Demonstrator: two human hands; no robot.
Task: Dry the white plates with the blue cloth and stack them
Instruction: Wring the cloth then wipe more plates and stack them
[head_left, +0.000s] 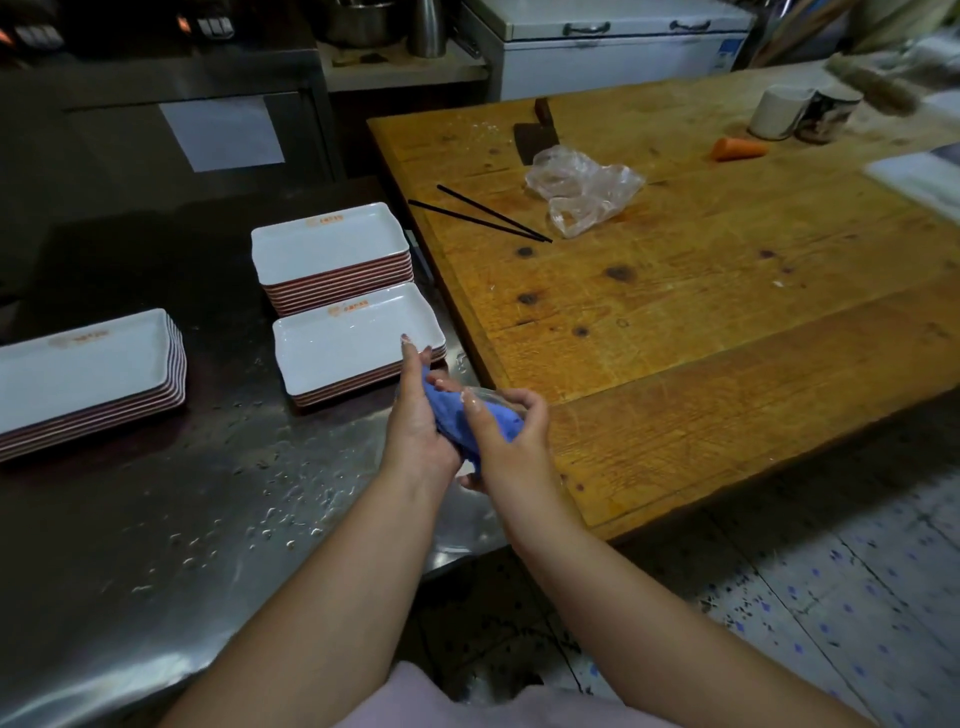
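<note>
I hold the bunched blue cloth (470, 423) between both hands, above the right edge of the steel counter (208, 493). My left hand (415, 415) grips it from the left, two fingers pointing up. My right hand (511, 447) curls round it from the right, thumb on top. A clear glassy rim (493, 396) shows at the right fingers; what it belongs to is unclear. Three stacks of white rectangular plates stand on the counter: a near stack (348, 348) just beyond my left fingers, a taller stack (327, 244) behind it, and a third stack (78, 369) at far left.
The counter is speckled with water drops. To the right is a wooden table (701, 312) with black chopsticks (483, 215), a crumpled plastic bag (584, 189), a cleaver (535, 135), a carrot piece (737, 148) and two cups (800, 111). A white chest freezer (613, 47) stands behind.
</note>
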